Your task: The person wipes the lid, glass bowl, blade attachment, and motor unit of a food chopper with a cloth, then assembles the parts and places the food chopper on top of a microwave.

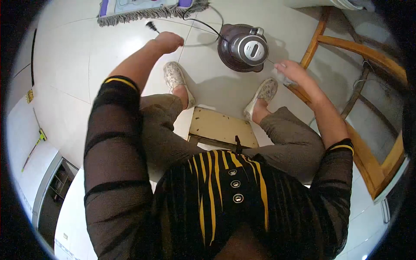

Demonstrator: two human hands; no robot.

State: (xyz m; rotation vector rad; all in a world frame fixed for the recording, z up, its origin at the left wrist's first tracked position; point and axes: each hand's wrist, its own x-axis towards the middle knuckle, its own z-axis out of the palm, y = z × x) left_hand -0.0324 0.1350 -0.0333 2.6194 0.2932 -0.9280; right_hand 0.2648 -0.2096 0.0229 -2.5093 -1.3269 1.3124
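Note:
A grey kitchen appliance with a round silver top point(253, 50) and a side handle stands on a dark brown round base point(229, 51) on the floor between my feet. To its left, my left hand point(169, 42) is closed round a black power cord point(201, 22), whose plug point(151, 26) sticks out past the hand. My right hand point(291, 70) is closed beside the appliance. A thin shaft points from its fingers towards the silver top, and something pale and translucent shows under the palm; the fingers hide most of both.
A low wooden stool point(223, 125) stands between my legs. At right is a wooden frame point(368, 52), with a pale container point(329, 3) behind it. A fringed mat point(147, 11) lies at the top left. A yellow-green handled tool point(42, 135) is at far left.

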